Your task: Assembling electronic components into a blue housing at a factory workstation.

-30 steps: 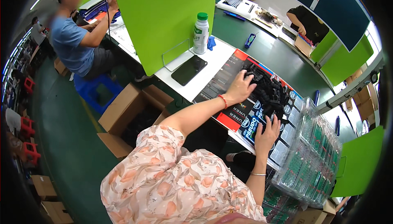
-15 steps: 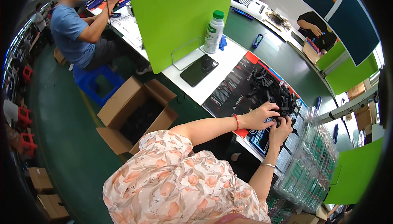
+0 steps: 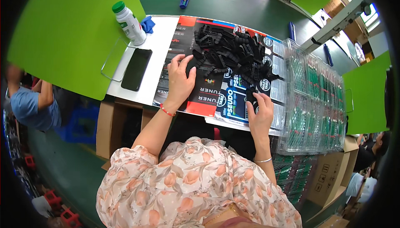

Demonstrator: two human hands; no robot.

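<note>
A loose pile of small black plastic parts (image 3: pixel 233 48) lies on dark printed sheets (image 3: pixel 166 84) in front of me. On the pile's near left side, my left hand (image 3: pixel 180 82) has a black plastic part (image 3: pixel 192 64) between thumb and fingers. My right hand (image 3: pixel 261 113) pinches another black plastic part (image 3: pixel 250 95) at the pile's near right edge. The fingers partly cover both parts, so their exact shape is hidden.
Stacked clear trays of green circuit boards (image 3: pixel 314 98) stand at the right. To the left are a black phone (image 3: pixel 136 69), a white bottle with a green cap (image 3: pixel 130 26) and a green partition (image 3: pixel 71 32). A cardboard box (image 3: pixel 105 130) sits below the table edge.
My hands were together at the pile's near end and are now apart, the left one further left. The view has turned toward the table.
</note>
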